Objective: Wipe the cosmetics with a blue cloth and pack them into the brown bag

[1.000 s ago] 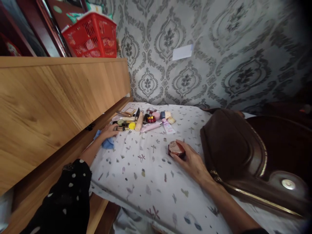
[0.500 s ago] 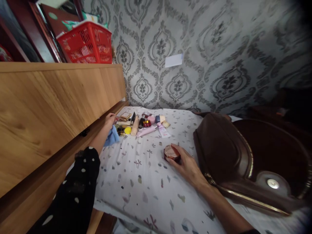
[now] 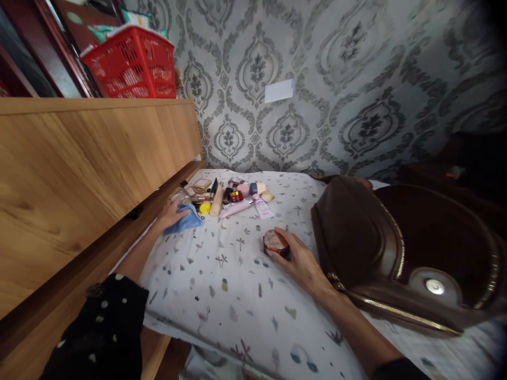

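Observation:
My right hand [image 3: 299,258] has its thumb and fingers round a round cosmetic compact [image 3: 275,240] with a clear, pinkish-brown top, low over the patterned sheet. At the left edge of the bedding, my left hand [image 3: 169,215] grips a blue cloth [image 3: 185,220], which lies crumpled beneath its fingers. Just beyond that hand is a cluster of cosmetics: a yellow-lidded pot [image 3: 205,208], a beige tube [image 3: 216,201], a pink tube [image 3: 236,208], a white and pink tube [image 3: 262,206] and a dark red jar [image 3: 236,196].
An open brown leather bag [image 3: 352,232] with gold zips stands at the right. On the left rises a wooden panel [image 3: 99,153], with a red plastic basket [image 3: 134,63] above it. Grey patterned wallpaper [image 3: 317,121] covers the wall behind.
My left hand has come back from the far end of the cosmetics onto the blue cloth. The compact stays in my right hand, and the view has shifted slightly.

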{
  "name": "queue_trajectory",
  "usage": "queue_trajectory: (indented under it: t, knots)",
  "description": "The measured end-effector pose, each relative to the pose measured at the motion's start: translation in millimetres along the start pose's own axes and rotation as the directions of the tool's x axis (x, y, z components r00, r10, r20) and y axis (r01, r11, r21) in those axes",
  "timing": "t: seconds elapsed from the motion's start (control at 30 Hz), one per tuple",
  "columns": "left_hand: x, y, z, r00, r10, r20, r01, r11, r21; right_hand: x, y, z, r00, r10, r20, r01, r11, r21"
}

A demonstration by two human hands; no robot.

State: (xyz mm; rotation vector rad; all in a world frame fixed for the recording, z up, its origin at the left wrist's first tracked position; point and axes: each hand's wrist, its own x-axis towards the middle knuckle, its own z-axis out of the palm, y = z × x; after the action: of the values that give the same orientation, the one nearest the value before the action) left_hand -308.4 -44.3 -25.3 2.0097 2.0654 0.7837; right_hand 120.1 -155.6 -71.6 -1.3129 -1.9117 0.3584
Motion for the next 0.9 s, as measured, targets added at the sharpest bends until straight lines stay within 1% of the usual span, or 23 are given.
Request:
queue_trajectory:
  t: [0.07, 0.13, 0.2, 0.27, 0.33, 0.4, 0.47, 0.57, 0.63, 0.7, 0.73, 0.8, 0.83, 0.87, 0.9]
  knots:
    - [-24.0, -4.9, -2.7, 1.000, 0.024, 0.007, -0.025, 0.998, 0.058, -0.1, -0.1, 0.3, 1.000, 0.005, 0.001, -0.005, 1.000, -0.003]
    - [-42.4, -4.6, -2.7, 0.998, 0.062, -0.003, -0.061, 0.994, 0.096, -0.1, -0.4, 0.8, 1.000, 0.015, -0.006, -0.015, 1.000, -0.004]
    - [-53.7, 1.2, 0.0, 0.992, 0.126, 0.007, -0.126, 0.986, 0.113, 0.0, -0.4, 1.6, 1.000, 0.021, -0.009, -0.021, 1.000, -0.004]
    - [-57.8, 10.6, 5.4, 0.977, 0.207, 0.055, -0.213, 0.966, 0.147, 0.2, -0.2, 2.3, 1.000, 0.023, -0.010, -0.023, 1.000, -0.007]
    - [-54.9, 19.8, 11.1, 0.964, 0.238, 0.117, -0.260, 0.934, 0.246, 0.4, -0.1, 2.3, 1.000, 0.018, -0.015, -0.018, 1.000, -0.019]
    - [-46.3, 24.5, 13.5, 0.971, 0.201, 0.132, -0.235, 0.903, 0.360, 0.4, -0.1, 1.7, 1.000, 0.009, -0.020, -0.009, 0.999, -0.031]
    - [-35.0, 23.0, 10.3, 0.986, 0.141, 0.091, -0.167, 0.891, 0.422, 0.3, -0.4, 0.8, 1.000, -0.002, -0.017, 0.001, 1.000, -0.031]
    - [-21.2, 14.2, -1.5, 0.997, 0.071, 0.028, -0.076, 0.889, 0.452, 0.2, -0.7, 0.3, 1.000, -0.007, -0.006, 0.007, 1.000, -0.015]
    - [-18.2, 11.8, -7.0, 0.999, 0.049, 0.001, -0.044, 0.888, 0.458, 0.2, -0.5, 0.7, 1.000, -0.008, -0.005, 0.008, 1.000, -0.006]
    - [-21.0, 17.6, -4.9, 0.998, 0.056, -0.027, -0.038, 0.890, 0.454, 0.3, -0.1, 1.3, 1.000, -0.007, -0.011, 0.007, 1.000, 0.000]
    - [-24.2, 24.0, -0.4, 0.996, 0.080, -0.032, -0.058, 0.895, 0.443, 0.3, 0.1, 1.5, 1.000, -0.007, -0.014, 0.007, 1.000, 0.003]
    - [-32.0, 42.9, 14.8, 0.984, 0.180, 0.004, -0.167, 0.901, 0.401, 0.2, 0.2, 1.6, 1.000, -0.007, -0.015, 0.007, 1.000, 0.009]
    - [-35.5, 54.3, 24.3, 0.950, 0.303, 0.072, -0.309, 0.889, 0.336, 0.2, 0.1, 1.5, 1.000, -0.007, -0.014, 0.007, 1.000, 0.011]
    - [-37.9, 66.3, 34.4, 0.897, 0.419, 0.144, -0.443, 0.856, 0.268, 0.2, 0.0, 1.4, 1.000, -0.007, -0.012, 0.007, 1.000, 0.014]
    - [-38.9, 78.1, 44.3, 0.841, 0.499, 0.211, -0.538, 0.814, 0.220, 0.3, -0.2, 1.3, 1.000, -0.005, -0.009, 0.005, 1.000, 0.015]
